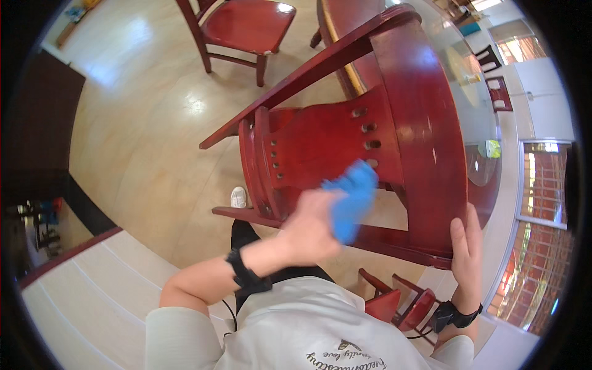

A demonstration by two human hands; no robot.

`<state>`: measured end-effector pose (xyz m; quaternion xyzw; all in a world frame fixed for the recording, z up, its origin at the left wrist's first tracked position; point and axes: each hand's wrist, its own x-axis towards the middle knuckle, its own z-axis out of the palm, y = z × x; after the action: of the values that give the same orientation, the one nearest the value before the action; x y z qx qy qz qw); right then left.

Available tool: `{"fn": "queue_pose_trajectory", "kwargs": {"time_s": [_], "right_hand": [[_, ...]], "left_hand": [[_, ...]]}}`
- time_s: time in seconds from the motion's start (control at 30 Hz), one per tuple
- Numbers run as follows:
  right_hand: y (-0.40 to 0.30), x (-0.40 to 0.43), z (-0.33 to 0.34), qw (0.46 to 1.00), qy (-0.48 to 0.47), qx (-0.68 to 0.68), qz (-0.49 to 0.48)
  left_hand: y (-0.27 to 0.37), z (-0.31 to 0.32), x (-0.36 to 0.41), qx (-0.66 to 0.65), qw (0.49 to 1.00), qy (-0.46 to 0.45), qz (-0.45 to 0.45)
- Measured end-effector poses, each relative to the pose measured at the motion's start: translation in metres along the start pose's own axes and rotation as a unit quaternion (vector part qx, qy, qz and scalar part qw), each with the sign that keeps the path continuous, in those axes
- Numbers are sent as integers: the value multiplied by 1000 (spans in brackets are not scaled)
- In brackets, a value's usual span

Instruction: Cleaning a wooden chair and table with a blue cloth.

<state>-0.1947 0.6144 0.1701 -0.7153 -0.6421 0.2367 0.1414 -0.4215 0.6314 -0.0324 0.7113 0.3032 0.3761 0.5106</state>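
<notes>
A red-stained wooden chair (430,138) fills the middle, with its broad top rail to the right and its back splat (323,143), pierced by several oval slots, in the centre. Crumpled in my left hand (312,226) is a blue cloth (354,203), blurred by motion, over the lower part of the splat and the side post. My right hand (465,249) rests against the lower right end of the top rail with its fingers extended. Black bands are on both wrists.
Another red chair (249,25) stands at the top, beside a wooden table edge (347,60). Red chairs (383,305) stand low right. A glass tabletop (476,125) lies beyond the top rail. My white shoe (238,197) is near the chair's lower left post.
</notes>
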Motion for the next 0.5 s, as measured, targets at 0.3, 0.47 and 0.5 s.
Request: {"fn": "queue_pose_trajectory", "kwargs": {"time_s": [0.3, 0.47, 0.5], "right_hand": [[35, 2, 5, 996, 43, 48, -55], [66, 13, -7, 995, 91, 23, -26], [76, 17, -9, 993, 117, 10, -26]], "left_hand": [[-52, 140, -41, 268, 931, 244, 55], [-155, 120, -122, 361, 897, 245, -77], [-166, 112, -137, 312, 911, 259, -80]]}}
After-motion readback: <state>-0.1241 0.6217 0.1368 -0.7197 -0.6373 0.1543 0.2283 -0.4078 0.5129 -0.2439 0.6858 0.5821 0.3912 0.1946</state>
